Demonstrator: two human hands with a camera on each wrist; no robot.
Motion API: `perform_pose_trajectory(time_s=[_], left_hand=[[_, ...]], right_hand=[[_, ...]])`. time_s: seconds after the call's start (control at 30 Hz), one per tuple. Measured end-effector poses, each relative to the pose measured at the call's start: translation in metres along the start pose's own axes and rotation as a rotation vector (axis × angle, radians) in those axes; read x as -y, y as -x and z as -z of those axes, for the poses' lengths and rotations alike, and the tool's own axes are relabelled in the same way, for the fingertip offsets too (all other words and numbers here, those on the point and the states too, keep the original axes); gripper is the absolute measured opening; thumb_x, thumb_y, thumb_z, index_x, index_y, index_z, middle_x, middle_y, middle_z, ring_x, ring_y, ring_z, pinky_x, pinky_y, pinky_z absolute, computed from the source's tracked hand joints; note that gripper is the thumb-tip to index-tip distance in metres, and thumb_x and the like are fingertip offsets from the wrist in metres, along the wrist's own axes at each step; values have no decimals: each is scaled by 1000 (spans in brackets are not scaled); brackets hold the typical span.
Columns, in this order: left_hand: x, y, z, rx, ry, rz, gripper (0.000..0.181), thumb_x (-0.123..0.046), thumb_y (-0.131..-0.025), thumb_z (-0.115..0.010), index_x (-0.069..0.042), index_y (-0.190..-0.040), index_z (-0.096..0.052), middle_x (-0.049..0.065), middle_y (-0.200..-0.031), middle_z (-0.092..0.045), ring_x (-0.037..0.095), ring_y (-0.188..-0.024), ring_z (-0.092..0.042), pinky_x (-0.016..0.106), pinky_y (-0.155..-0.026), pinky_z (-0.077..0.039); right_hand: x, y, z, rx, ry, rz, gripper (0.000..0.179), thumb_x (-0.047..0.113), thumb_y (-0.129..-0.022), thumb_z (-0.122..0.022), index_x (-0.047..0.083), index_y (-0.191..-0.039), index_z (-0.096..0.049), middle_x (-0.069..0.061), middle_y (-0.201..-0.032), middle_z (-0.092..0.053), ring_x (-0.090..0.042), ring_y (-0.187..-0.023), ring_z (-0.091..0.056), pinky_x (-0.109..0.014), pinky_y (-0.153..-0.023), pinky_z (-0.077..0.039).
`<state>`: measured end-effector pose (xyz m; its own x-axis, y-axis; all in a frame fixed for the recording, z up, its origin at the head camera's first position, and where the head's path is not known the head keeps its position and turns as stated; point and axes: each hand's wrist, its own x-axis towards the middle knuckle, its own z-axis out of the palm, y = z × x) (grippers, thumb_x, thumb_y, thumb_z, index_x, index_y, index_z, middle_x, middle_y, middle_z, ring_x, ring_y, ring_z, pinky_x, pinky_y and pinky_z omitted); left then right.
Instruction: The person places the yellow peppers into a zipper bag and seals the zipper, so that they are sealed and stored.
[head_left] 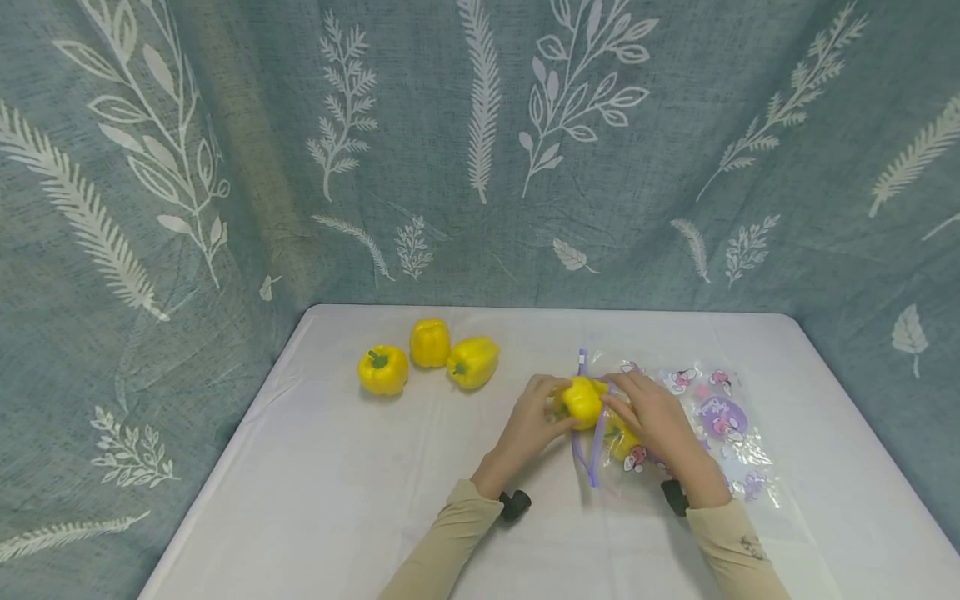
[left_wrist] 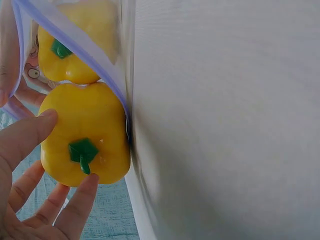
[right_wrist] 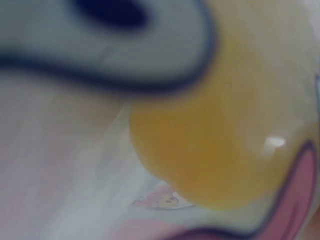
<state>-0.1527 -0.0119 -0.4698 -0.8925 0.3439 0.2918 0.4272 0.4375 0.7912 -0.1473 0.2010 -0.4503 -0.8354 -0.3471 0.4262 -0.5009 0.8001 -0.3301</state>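
Note:
A yellow bell pepper [head_left: 582, 402] with a green stem is held in my left hand [head_left: 527, 419], thumb on one side and fingers on the other. It sits at the mouth of a clear zip bag [head_left: 750, 450] with purple edging and cartoon prints. Another yellow bell pepper [left_wrist: 75, 42] lies inside the bag, just past the held one. My right hand [head_left: 660, 417] grips the bag near its parted opening; some of its fingertips are hidden by the plastic. Through the printed film, the right wrist view shows a blurred yellow pepper [right_wrist: 210, 150].
Three more yellow bell peppers stand together at the back left: one in front [head_left: 383, 370], one behind [head_left: 430, 342] and one lying on its side [head_left: 473, 362]. A white cloth covers the table [head_left: 337, 483]. Behind it hangs a leaf-patterned curtain [head_left: 420, 167].

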Motion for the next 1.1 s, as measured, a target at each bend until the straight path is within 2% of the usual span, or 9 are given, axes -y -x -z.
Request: perform_pose_trajectory(time_s=[0.2,0.37,0.67,0.87,1.1], left_hand=[[-1,-2,-2,21,71,32,53,-13,-77,-75,-9,-124,-52,8,-121,-48,22,-113,-52,27,-91,-50],[0,-5,-4,15,85,34,53,-11,-76,-75,-8,-124,-53,10,-120,-48,25,-112,-53,24,-90,-50],[1,-9,-8,34,135,34,54,-9,-77,-74,-7,-125,-51,11,-122,-47,27,-116,-52,26,-93,-48],[-1,-10,-9,42,125,23,51,-10,-78,-73,-6,-124,-52,11,-123,-49,26,-116,-51,26,-94,-48],[-1,-11,-9,18,41,-4,50,-16,-78,-74,-8,-123,-53,9,-123,-54,25,-105,-57,32,-89,-51]], right_hand=[[1,0,1,1,-5,1,32,31,-92,-56,12,-118,-59,-11,-116,-63,-38,-112,-54,-55,-91,-45],[1,0,1,-12,-11,14,31,30,-92,-57,12,-118,-59,-11,-115,-63,-38,-111,-55,-55,-89,-47],[0,-1,2,-26,-12,24,31,29,-91,-58,13,-117,-58,-10,-110,-64,-29,-94,-62,-47,-77,-53],[0,0,1,-32,-15,23,31,30,-91,-58,13,-117,-59,-9,-107,-66,-27,-90,-64,-45,-76,-54],[-2,-1,-1,-40,-11,29,31,30,-91,-58,12,-117,-59,-9,-108,-66,-28,-92,-64,-45,-78,-54]])
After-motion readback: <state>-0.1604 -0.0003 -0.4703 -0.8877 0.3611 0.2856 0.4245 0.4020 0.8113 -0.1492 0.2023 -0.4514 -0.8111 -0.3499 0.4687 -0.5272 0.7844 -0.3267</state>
